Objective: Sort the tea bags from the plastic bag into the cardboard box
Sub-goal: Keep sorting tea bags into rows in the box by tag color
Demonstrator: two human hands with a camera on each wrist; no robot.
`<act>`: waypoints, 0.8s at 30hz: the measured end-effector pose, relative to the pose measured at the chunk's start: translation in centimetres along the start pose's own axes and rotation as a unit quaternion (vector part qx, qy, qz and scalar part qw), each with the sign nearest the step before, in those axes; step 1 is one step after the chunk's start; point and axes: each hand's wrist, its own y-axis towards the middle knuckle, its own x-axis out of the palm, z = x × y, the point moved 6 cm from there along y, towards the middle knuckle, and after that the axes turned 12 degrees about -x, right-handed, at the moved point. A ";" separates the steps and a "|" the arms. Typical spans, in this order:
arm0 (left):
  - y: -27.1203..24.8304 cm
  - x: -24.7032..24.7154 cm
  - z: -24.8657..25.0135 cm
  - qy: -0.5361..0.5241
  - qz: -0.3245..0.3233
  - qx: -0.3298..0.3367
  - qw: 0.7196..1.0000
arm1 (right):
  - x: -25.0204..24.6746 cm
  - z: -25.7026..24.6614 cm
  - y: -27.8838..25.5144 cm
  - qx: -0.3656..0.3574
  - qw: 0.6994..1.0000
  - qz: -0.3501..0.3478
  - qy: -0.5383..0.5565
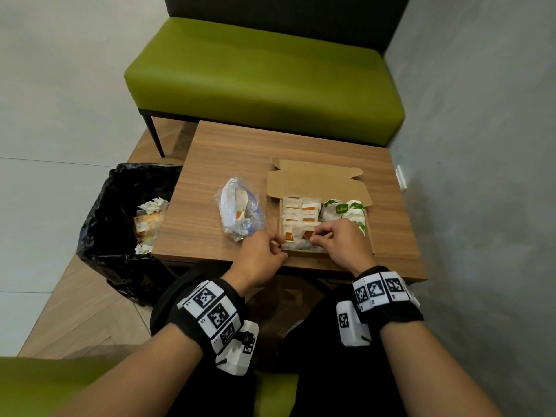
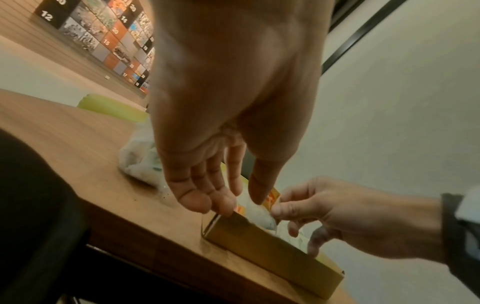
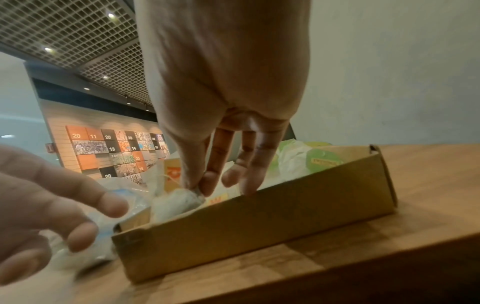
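The sorting is looking well along: the cardboard box point(image 1: 319, 188) is sitting open on the wooden counter point(image 1: 228, 145), its lid flap folded back to the far side, and its left half is already holding rows of orange-tagged tea bags point(image 1: 301, 210) while its right half is holding green-labelled sachets point(image 1: 343, 209). The right hand point(image 1: 340, 240) is reaching over the near edge of the box, and in the right wrist view its thumb and forefinger are pinching a white tea bag point(image 3: 179, 202) that is hanging just inside the near left corner, the other fingers point(image 3: 249, 185) pointing down loosely at the box's near wall. The left hand point(image 1: 264, 251) is hovering just beside the box's near left corner, its fingers loosely curled and, as far as these views are showing, holding nothing. To the left of the box, the clear plastic bag point(image 1: 237, 209) is lying crumpled on the counter with a few pieces, one with an orange tag, still showing inside, so I am judging that some bags are left to move. A bin lined with a black sack point(image 1: 120, 206) is standing on the floor at the counter's left, with crumpled paper in it, and a green bench point(image 1: 261, 76) is sitting beyond the far edge. Nothing is lying between bag and box; the packed near rows are leaving little room.
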 end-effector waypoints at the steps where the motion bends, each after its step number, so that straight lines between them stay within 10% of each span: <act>1: 0.0 0.2 -0.1 0.016 -0.004 0.000 1.000 | 0.0 -0.1 0.2 -0.002 1.000 -0.004 -0.029; 24: 0.2 0.9 0.4 0.087 -0.014 0.012 0.996 | 0.7 2.0 0.8 0.115 0.973 -0.051 -0.193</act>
